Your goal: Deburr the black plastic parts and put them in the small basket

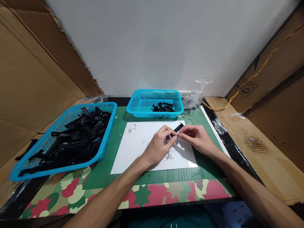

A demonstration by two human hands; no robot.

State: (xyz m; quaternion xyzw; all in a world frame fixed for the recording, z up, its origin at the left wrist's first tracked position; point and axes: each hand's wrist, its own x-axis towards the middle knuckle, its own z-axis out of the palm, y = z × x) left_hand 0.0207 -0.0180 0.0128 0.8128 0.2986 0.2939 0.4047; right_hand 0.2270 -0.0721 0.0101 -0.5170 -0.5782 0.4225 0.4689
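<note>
Both of my hands meet over a white sheet of paper (pixel 142 148) on a green mat. My left hand (pixel 161 144) pinches a small black plastic part (pixel 177 128) that sticks up to the right. My right hand (pixel 197 137) has its fingertips closed against the same part's near end; whether it also holds a tiny tool I cannot make out. Small grey shavings (pixel 170 155) lie on the paper just below my hands, and another little heap (pixel 131 128) lies near the paper's far left corner.
A large blue basket (pixel 106 142) at the left is filled with black plastic parts. A smaller blue basket (pixel 133 103) at the back holds a few of them. Cardboard walls stand left and right, crumpled plastic bags (pixel 193 98) and a yellow wire (pixel 247 80) at the back right.
</note>
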